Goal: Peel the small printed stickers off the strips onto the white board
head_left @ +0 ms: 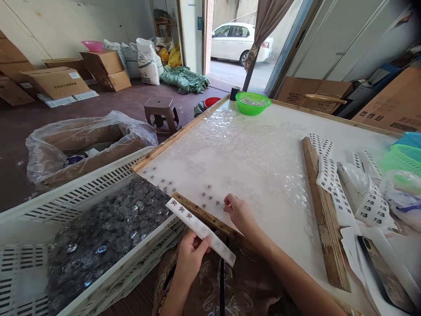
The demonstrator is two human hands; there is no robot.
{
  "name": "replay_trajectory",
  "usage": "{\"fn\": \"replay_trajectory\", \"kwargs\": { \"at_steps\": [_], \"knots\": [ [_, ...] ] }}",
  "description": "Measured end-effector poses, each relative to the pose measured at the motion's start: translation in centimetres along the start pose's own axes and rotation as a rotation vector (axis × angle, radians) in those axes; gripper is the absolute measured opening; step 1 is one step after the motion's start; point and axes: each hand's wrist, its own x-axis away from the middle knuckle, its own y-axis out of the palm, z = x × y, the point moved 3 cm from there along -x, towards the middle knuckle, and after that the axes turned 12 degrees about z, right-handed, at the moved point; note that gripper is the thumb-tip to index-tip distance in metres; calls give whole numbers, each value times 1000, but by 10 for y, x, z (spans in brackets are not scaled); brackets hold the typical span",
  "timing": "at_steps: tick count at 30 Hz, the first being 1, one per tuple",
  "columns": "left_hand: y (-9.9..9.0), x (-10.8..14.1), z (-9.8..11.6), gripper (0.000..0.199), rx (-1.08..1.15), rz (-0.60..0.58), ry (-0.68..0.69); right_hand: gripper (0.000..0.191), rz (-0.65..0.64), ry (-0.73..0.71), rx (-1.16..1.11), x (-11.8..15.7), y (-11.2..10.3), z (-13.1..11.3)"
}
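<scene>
My left hand [192, 256] grips a white sticker strip [204, 230] between thumb and fingers, below the table's front edge. A few small dark printed figures show at the strip's far left end; the rest of it is blank. My right hand [239, 213] is over the white tabletop [210, 160], thumb and fingertips pinched together and pointing down. Whatever the fingertips hold is too small to make out. Just left of them lie several clear discs with dark figure stickers [209, 197]. Many plain clear discs [256, 145] are spread across the table.
A white slotted crate [98, 267] full of clear pieces stands at left, near a plastic-lined box [88, 136]. A green bowl [252, 103] sits at the table's far corner. On the right are a wooden bar [324, 219], sticker sheets [332, 175] and a phone [383, 272].
</scene>
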Motion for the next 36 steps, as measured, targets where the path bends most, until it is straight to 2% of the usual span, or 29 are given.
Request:
{"fn": "replay_trajectory", "kwargs": {
  "at_steps": [7,11,22,30,36],
  "knots": [
    [-1,5,5,27,-34,-37,18,14,14,-57,3,10,-6,-7],
    [1,4,2,26,-18,-33,11,16,-12,-101,42,14,-3,-8],
    [-1,-2,1,26,16,5,-10,17,-21,-55,61,5,-1,-3],
    [-3,-3,2,27,28,22,-8,6,-62,-4,110,0,-3,-1],
    [-1,3,6,26,-1,-29,-4,12,-41,26,157,-1,-1,-9]
  ]
}}
